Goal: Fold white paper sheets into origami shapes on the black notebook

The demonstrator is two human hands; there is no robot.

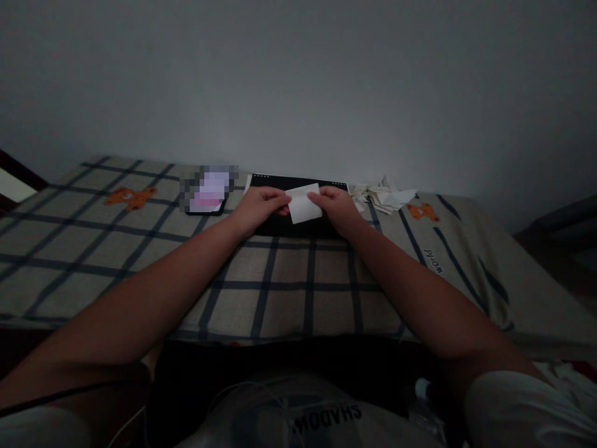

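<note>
Looking over, I see the left hand (258,206) and the right hand (336,203) each pinching one side of a small white paper (306,210). It is above a flat black thing (301,231) near the counter's (286,305) back edge. A phone (208,191) lies left, crumpled paper bits (388,198) right.

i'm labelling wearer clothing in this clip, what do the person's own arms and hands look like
Both the left hand and the right hand are ungloved, with no watch or bracelet visible at the wrists. The forearms are bare. A plain, pale short sleeve covers the right upper arm; a similar pale sleeve shows on the left.
</note>
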